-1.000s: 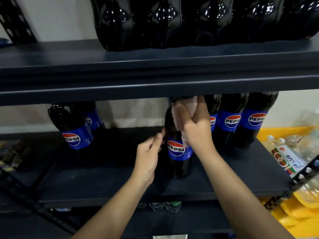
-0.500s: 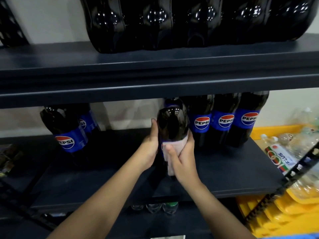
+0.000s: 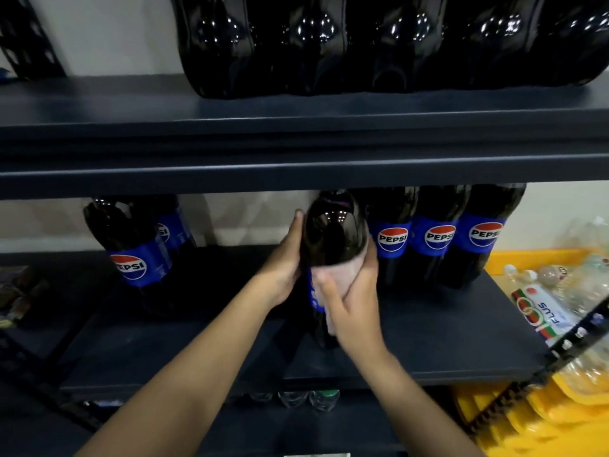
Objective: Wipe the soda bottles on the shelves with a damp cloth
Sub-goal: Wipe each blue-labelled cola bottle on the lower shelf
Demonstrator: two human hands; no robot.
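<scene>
Upper shelf (image 3: 296,127): a dark metal board carrying a shrink-wrapped pack of dark soda bottles (image 3: 379,44), glossy with small highlights. Middle shelf (image 3: 445,341): the same dark metal, and the level at which you work.

Row of three Pepsi bottles (image 3: 438,235): upright at the right rear of the middle shelf, shoulder to shoulder, each with a blue label band and a red, white and blue roundel. Pair of Pepsi bottles (image 3: 131,255): upright at the left of the same shelf, one behind the other.

Held bottle (image 3: 333,239): a large bottle of near-black soda with a glossy rounded shoulder, near the shelf's middle, tilted with its top toward you; its blue label shows only as a strip between your hands.

Your left hand (image 3: 283,265): fingers curved round the bottle's left side, gripping it. Your right hand (image 3: 352,298): presses the cloth against the label zone, fingers wrapped round cloth and bottle.

Cloth (image 3: 336,275): pale pink, folded over the bottle just below the shoulder, mostly under your right hand.

Yellow crates (image 3: 534,420): lower right, with clear plastic bottles (image 3: 560,291) above them.
</scene>
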